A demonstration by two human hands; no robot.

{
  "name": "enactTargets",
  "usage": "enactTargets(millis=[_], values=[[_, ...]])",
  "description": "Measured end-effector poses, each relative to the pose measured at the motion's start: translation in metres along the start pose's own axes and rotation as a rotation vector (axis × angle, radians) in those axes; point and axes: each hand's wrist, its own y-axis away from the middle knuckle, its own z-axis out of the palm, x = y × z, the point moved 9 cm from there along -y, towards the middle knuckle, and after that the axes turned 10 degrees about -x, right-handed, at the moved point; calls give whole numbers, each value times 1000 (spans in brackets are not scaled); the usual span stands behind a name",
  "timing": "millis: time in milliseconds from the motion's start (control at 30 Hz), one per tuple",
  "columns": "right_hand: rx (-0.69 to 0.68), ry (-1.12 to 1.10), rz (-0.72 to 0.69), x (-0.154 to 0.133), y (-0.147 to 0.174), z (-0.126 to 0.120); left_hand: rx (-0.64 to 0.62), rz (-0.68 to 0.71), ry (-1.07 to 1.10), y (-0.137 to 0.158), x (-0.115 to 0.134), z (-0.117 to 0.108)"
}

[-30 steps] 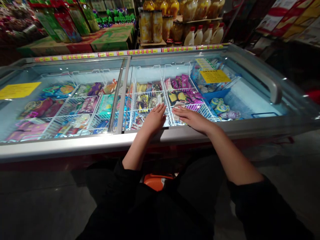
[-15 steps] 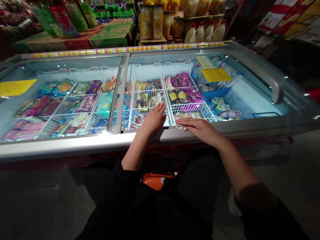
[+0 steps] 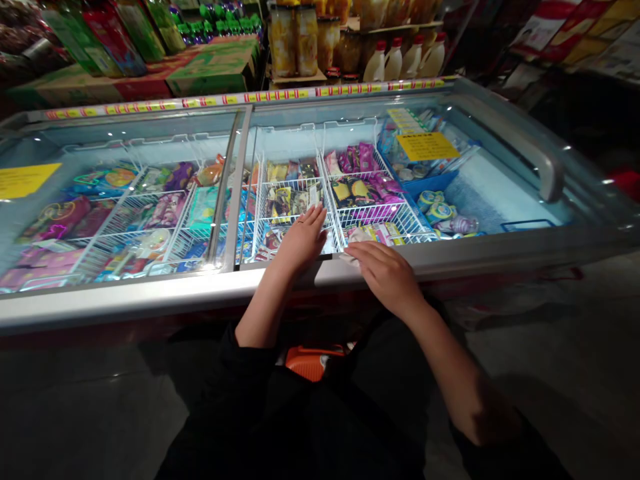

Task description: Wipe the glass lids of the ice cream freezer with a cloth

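Observation:
A long chest freezer (image 3: 145, 293) with a glass top stretches across in front of me. My left hand (image 3: 302, 241) lies flat with fingers extended on the glass near the front rim, holding nothing. Just to its right, my right hand (image 3: 389, 272) presses a crumpled whitish cloth (image 3: 350, 259) against the front edge, its fingers over the cloth. Beneath the glass, white wire baskets (image 3: 367, 215) hold colourful packs of frozen goods.
Yellow notices (image 3: 427, 145) sit on the glass, and a grey handle (image 3: 553, 180) rises at the right. Behind the freezer stand jars (image 3: 307, 41), white jugs (image 3: 393, 60) and cartons (image 3: 215, 70). Something orange (image 3: 306, 362) is low between my legs.
My right hand has slid slightly left along the front edge with the cloth, its wrist now lower. My left hand stays on the glass. The view has shifted a little.

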Motion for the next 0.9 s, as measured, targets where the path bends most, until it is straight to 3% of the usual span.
enactTargets(millis=[133,300,433,633,900], values=[[62,36,110,21,14,-10,-8,-7,-14,0,2,1],[54,68,127,7,12,-1,39,-19,-53,1,9,-3],[61,131,73,-8,8,11,15,-13,-66,2,9,-2],[234,215,-104,-19,20,9,-57,41,-101,5,5,5],[184,193,-115,-22,19,9,-98,34,-119,13,8,9]])
